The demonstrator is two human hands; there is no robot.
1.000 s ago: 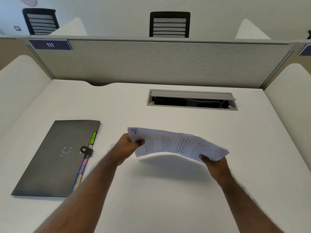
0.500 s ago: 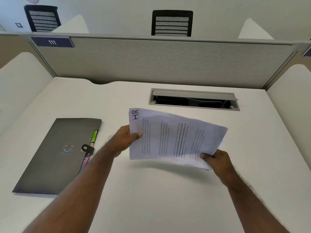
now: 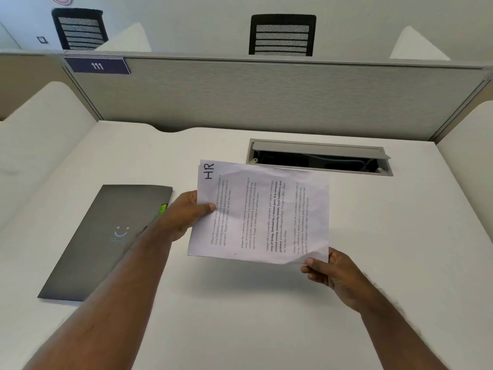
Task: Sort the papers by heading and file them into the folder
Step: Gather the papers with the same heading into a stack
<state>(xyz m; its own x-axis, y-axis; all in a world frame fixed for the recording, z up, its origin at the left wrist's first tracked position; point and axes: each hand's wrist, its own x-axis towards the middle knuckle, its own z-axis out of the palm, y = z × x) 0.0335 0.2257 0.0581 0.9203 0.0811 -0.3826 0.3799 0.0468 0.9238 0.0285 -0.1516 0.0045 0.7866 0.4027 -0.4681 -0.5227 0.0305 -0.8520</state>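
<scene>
A stack of white printed papers (image 3: 262,209) is held up above the middle of the desk, its face tilted toward me. The top sheet carries the handwritten heading "HR" at its upper left corner. My left hand (image 3: 184,216) grips the stack's left edge, thumb on the front. My right hand (image 3: 329,272) pinches the lower right corner. A dark grey folder (image 3: 106,236) with a smile logo lies shut on the desk to the left, coloured tabs peeking from its right edge; my left forearm crosses its lower right part.
The white desk (image 3: 240,316) is walled by a grey partition (image 3: 266,97) at the back and white side panels. An open cable hatch (image 3: 320,156) is sunk in the desk behind the papers. Two black chairs stand beyond the partition.
The papers have been raised and tilted from nearly flat to facing me, so the printed text and "HR" heading show fully. Both hands kept their hold.
</scene>
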